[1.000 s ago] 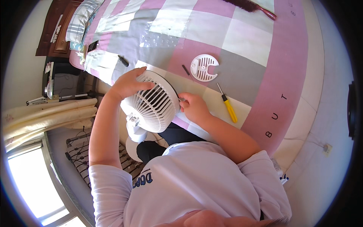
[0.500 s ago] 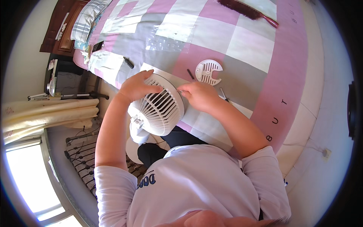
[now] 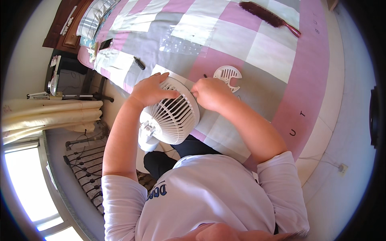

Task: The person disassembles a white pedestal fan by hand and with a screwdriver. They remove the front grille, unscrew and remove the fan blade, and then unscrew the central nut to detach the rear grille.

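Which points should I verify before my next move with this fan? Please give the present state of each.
1. Left hand steadying the fan: ok, gripping its upper edge.
2. Right hand at the fan's rim: ok.
3. Something held in the right fingers: cannot tell, the hand hides it.
4. Slotted white cover set apart from the fan: ok, on the bed.
5. Fan unplugged: cannot tell, its plug is not identifiable.
6. Black-handled tool visible: ok, on the bed.

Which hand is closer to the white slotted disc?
Right. In view, the right hand is just lower-left of the disc; the left hand is farther left, on the fan.
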Demonstrator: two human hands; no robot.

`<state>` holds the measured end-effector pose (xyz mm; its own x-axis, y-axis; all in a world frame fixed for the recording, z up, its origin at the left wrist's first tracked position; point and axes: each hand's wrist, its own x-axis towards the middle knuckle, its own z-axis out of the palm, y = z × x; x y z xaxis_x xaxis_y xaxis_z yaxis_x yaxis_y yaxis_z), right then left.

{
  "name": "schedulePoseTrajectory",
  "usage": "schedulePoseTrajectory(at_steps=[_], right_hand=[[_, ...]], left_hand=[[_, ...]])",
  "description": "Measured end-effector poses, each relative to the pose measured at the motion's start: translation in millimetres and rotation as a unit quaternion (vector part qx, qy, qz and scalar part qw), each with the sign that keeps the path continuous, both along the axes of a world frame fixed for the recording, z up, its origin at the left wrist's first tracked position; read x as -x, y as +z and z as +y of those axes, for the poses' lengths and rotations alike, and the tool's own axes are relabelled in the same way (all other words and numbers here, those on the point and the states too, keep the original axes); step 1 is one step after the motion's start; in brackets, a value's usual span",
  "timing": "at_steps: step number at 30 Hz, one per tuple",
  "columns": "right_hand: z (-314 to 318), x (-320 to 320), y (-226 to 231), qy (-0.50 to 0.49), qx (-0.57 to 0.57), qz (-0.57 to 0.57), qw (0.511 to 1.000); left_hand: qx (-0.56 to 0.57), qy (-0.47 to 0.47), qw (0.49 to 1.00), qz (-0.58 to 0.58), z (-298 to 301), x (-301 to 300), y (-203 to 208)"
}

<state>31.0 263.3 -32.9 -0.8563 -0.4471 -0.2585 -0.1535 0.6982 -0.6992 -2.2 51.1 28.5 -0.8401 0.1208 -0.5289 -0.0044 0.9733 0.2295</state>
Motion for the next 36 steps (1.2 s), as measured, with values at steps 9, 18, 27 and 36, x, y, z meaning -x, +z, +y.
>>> schedulePoseTrajectory(at_steps=[9,18,27,36], right_hand=[[-12.7,8.6,30.2,0.054,-0.101,0.039,0.993],[-21.6,5.1,11.4,-0.011,-0.08,0.02,0.996],[-23.9,-1.3,-2.5,-0.065,-0.076,-0.019,0.995],[-15.9,-14.9,6.4,-0.036,-0.072,0.019,0.997]], left_hand=[[0.057,-0.032,0.998,0.012,1.0,-1.1,-5.6],[0.066,-0.041,0.997,-0.008,2.1,0.6,-4.3],[0.099,-0.051,0.994,0.0,12.0,-6.3,0.4],[0.101,-0.047,0.993,0.046,9.5,-28.8,9.1]])
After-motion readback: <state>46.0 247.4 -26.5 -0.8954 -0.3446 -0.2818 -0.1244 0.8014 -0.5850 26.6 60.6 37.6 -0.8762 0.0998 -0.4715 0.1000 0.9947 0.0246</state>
